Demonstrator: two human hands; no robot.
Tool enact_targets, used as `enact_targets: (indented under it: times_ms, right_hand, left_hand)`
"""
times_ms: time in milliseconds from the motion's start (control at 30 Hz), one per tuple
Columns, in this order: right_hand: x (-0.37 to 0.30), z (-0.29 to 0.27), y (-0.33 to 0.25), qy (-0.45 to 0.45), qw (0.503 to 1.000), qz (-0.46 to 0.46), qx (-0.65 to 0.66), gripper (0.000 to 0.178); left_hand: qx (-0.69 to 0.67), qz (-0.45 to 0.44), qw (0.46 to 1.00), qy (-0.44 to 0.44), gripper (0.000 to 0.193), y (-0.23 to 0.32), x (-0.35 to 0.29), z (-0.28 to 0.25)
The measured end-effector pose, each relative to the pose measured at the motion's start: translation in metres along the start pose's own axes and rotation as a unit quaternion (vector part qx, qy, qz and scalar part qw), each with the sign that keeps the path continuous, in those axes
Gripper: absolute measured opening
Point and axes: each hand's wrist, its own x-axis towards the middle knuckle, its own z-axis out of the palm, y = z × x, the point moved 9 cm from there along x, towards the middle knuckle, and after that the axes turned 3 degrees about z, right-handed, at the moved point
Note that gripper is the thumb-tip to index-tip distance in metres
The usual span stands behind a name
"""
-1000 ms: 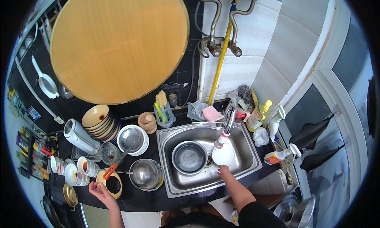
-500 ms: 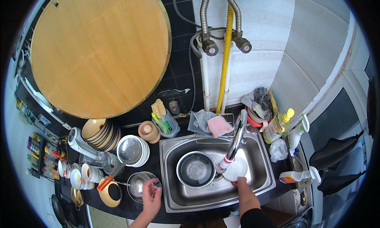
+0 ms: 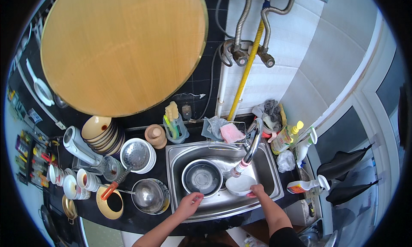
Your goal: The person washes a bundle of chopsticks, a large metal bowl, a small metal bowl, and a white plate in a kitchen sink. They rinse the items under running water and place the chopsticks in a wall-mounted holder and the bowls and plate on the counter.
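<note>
My right hand (image 3: 258, 191) grips the rim of a white bowl (image 3: 237, 185) on the right side of the sink, just under the faucet head. The bowl is tilted, and a bit of pink shows by my fingers. Over the sink's front left rim is my left hand (image 3: 191, 204), with loosely bent fingers and nothing visible in it. It is nearest to a round metal basin (image 3: 187, 177) standing in the sink's left half with liquid inside. A curved faucet (image 3: 255, 145) reaches over the steel sink (image 3: 274, 191).
Left of the sink stand a metal bowl (image 3: 148, 196), stacked white bowls with an orange-handled skimmer (image 3: 112, 190), a wooden mortar (image 3: 156, 136) and stacked tan bowls (image 3: 96, 128). A dish soap bottle (image 3: 283, 138) and spray bottles (image 3: 304, 186) line the right side. Cloths (image 3: 232, 133) lie behind.
My left hand has moved right, from above the metal bowl on the counter to the sink. The white bowl in my right hand has tilted. The whole view has shifted.
</note>
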Motion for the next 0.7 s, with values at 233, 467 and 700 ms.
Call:
enact_targets:
  times_ms: [233, 467, 700]
  right_hand:
    - [-0.05, 0.031, -0.026, -0.117, 0.988, -0.093, 0.04, 0.02]
    - [-0.096, 0.071, -0.06, -0.212, 0.962, -0.153, -0.08, 0.038]
    - [-0.08, 0.099, -0.136, -0.035, 0.798, -0.523, -0.297, 0.043]
  left_hand:
    - [-0.106, -0.18, 0.976, -0.057, 0.045, -0.047, 0.027, 0.052]
    - [-0.259, -0.251, 0.932, -0.036, 0.062, -0.031, 0.063, 0.077]
    - [-0.224, -0.255, 0.939, 0.055, 0.057, -0.06, 0.062, 0.097]
